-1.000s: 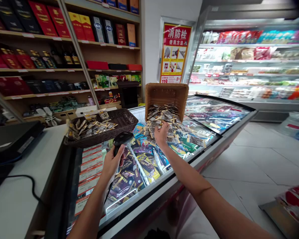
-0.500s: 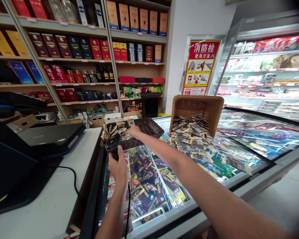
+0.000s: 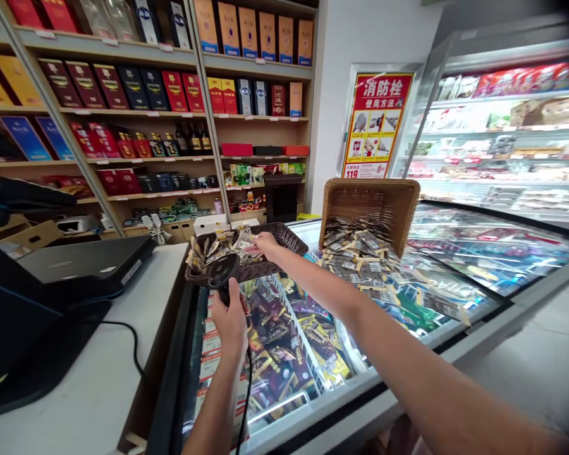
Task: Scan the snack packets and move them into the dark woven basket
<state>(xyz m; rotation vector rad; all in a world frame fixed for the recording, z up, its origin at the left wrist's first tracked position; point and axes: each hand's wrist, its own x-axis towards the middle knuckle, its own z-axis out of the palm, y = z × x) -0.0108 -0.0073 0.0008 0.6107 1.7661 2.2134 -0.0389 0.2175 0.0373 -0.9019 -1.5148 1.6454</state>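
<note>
My left hand (image 3: 230, 316) is wrapped around the handle of a black barcode scanner (image 3: 224, 270), its head over the near edge of a dark woven basket (image 3: 291, 239). Small clear and brown snack packets (image 3: 208, 249) fill the left part of that basket. Over its middle, my right hand (image 3: 266, 246) has its fingers stretched left at the packets; no packet is clearly gripped, though the fingertips are partly lost among them. A tan wicker basket (image 3: 370, 183) lies tipped on its side to the right, with many similar packets (image 3: 360, 253) spilling from its mouth.
Both baskets rest on a glass-topped freezer (image 3: 308, 404) holding bagged goods. At left, a white counter (image 3: 95, 379) carries a black checkout machine (image 3: 23, 316). The scanner's cable (image 3: 246, 398) hangs beside my left forearm. Shelves of boxed bottles (image 3: 142, 88) stand behind.
My right hand has shifted slightly right over the dark basket, and the packet that stood upright at its fingers no longer shows there. The view has turned slightly; the scanner stays in my left hand.
</note>
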